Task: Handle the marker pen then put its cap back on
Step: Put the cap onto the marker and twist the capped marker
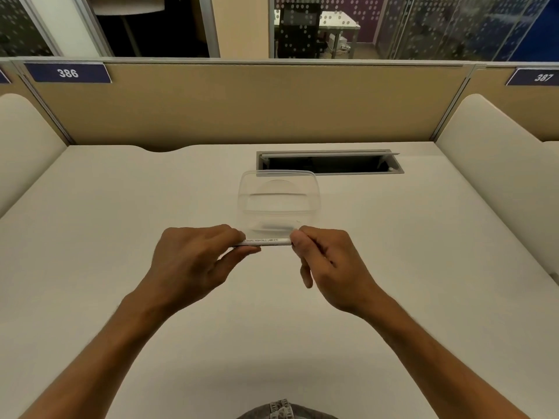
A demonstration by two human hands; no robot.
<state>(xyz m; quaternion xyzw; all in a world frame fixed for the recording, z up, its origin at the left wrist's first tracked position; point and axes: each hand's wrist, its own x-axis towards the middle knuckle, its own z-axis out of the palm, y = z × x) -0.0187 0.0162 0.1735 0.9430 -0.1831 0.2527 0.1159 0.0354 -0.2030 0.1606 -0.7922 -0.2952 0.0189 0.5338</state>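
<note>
Marker pen point(266, 242), a slim white plastic barrel with a line of small dark print along it, is held level above the pale desk top point(121, 237), between both hands and just in front of the person. The left hand point(193, 261) is closed around the barrel's left end, thumb beneath and fingers curled over the top. The right hand point(326, 261) pinches the right end between thumb and forefinger; that end is hidden under the fingers, so I cannot tell whether the cap is seated, half on or off. The step looks to be at the cap, either pulling or pressing. Next calls for keeping both ends in line and moving straight along the barrel. Just beyond stands an empty clear plastic tub point(279, 176).
</note>
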